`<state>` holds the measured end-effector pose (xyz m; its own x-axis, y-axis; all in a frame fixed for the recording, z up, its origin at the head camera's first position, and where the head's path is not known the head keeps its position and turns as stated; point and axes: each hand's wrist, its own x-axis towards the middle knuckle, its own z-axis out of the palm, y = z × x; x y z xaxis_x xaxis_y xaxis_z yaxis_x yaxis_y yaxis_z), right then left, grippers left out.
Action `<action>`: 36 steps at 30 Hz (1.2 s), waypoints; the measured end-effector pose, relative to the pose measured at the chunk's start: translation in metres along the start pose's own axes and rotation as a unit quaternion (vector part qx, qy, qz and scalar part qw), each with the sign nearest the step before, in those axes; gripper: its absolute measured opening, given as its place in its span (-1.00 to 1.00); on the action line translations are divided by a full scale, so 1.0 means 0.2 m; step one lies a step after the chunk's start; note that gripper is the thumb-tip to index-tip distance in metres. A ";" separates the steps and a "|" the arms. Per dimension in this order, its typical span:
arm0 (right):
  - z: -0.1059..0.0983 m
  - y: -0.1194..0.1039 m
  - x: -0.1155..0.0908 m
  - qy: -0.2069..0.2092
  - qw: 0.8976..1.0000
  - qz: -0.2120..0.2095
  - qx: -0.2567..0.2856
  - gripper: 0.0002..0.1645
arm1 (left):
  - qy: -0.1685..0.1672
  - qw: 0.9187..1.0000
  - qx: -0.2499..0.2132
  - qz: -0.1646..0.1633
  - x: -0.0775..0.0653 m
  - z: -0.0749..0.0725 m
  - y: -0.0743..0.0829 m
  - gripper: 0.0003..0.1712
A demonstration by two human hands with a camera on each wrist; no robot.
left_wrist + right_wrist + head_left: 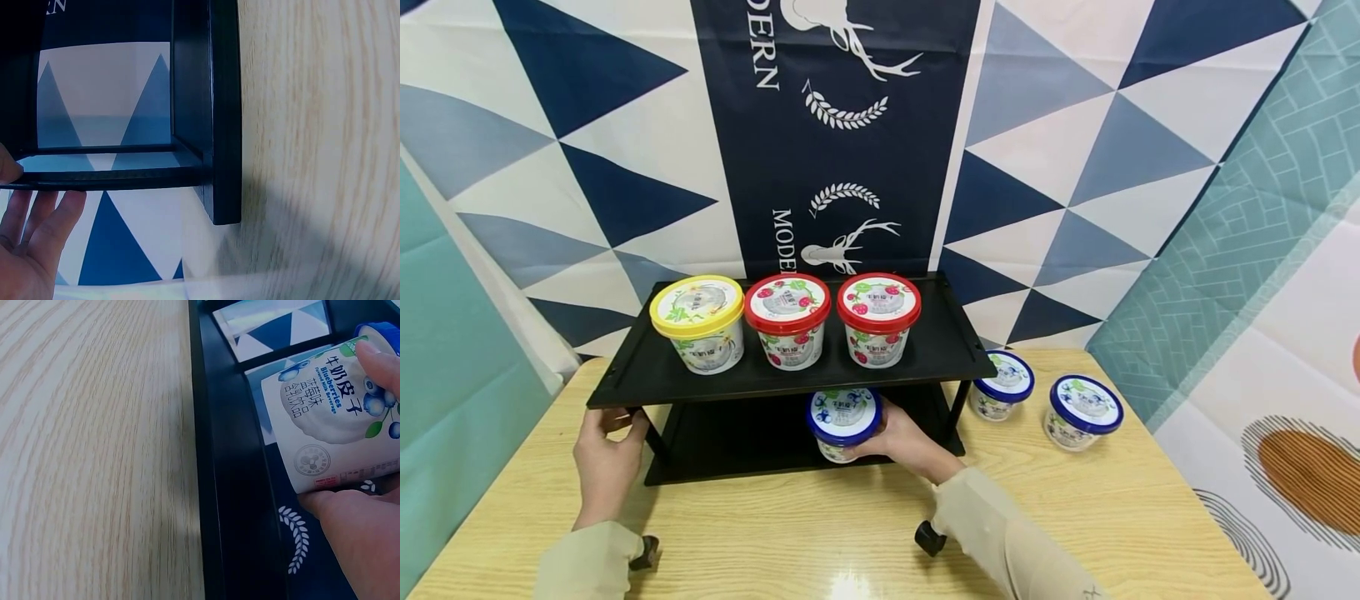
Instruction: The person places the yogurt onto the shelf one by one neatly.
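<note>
A black two-tier shelf (880, 385) stands on the table. My left hand (606, 462) holds its left end, near the upper corner; in the left wrist view the thumb and fingers (53, 228) lie on opposite sides of a black post (125, 180). My right hand (901, 442) grips a blue-lidded blueberry milk cup (844, 421) at the front of the lower tier, under the upper board. In the right wrist view the cup (331, 419) is tilted in the frame, between thumb and fingers; whether its base touches the tier cannot be seen.
On the upper tier stand a yellow-lidded cup (697, 325) and two red-lidded cups (787, 321). Two more blue-lidded cups (1002, 385) sit on the wooden table (760, 533), right of the shelf. Patterned cloth (850, 167) hangs behind.
</note>
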<state>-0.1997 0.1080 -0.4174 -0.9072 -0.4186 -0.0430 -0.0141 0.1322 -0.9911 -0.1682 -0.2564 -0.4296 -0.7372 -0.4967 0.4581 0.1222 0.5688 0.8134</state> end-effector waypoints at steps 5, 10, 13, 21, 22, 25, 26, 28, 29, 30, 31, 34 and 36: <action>0.01 0.00 0.01 -0.015 1.000 -0.007 -0.008 0.09 | -0.001 1.000 -0.004 0.001 0.00 0.00 0.00 -0.68; 0.01 0.01 0.01 -0.031 0.999 -0.002 -0.009 0.04 | -0.001 1.000 -0.005 0.006 0.00 0.00 0.00 -0.68; 0.02 0.01 0.01 -0.030 1.000 0.002 -0.007 0.04 | -0.001 1.000 -0.004 0.007 0.00 0.00 0.00 -0.68; 0.04 -0.01 0.02 -0.022 1.000 0.009 -0.020 0.03 | -0.002 1.000 -0.005 0.005 0.01 0.00 0.00 -0.67; 0.04 -0.01 0.03 -0.020 1.000 0.008 -0.023 0.04 | -0.003 1.000 -0.004 0.005 0.01 0.00 0.00 -0.67; 0.06 -0.03 0.04 -0.011 1.000 0.000 -0.024 0.08 | -0.005 1.000 -0.008 0.006 0.01 0.00 0.00 -0.67; 0.06 -0.03 0.04 -0.008 1.000 -0.002 -0.022 0.09 | -0.005 1.000 -0.009 0.007 0.01 0.00 0.00 -0.67; 0.07 -0.03 0.05 -0.008 1.000 -0.006 -0.023 0.11 | -0.004 1.000 -0.009 0.008 0.01 0.00 0.00 -0.67; 0.07 -0.03 0.05 -0.011 1.000 -0.005 -0.021 0.10 | -0.005 1.000 -0.010 0.008 0.00 0.00 0.00 -0.67; 0.08 -0.04 0.05 -0.015 1.000 -0.004 -0.020 0.08 | -0.005 1.000 -0.012 0.009 0.01 0.00 0.00 -0.67; 0.08 -0.04 0.05 -0.018 1.000 -0.002 -0.020 0.06 | -0.006 1.000 -0.013 0.009 0.01 0.00 0.00 -0.67; 0.09 -0.03 0.06 -0.028 0.999 0.001 -0.021 0.02 | -0.009 1.000 -0.017 0.008 0.01 0.00 -0.01 -0.66; 0.10 -0.03 0.07 -0.029 0.999 -0.001 -0.022 0.01 | -0.011 1.000 -0.021 0.008 0.01 0.00 -0.01 -0.66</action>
<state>-0.2038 0.0843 -0.4136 -0.8816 -0.4695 -0.0495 -0.0351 0.1698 -0.9849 -0.1692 -0.2585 -0.4297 -0.7491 -0.4727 0.4641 0.1614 0.5492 0.8199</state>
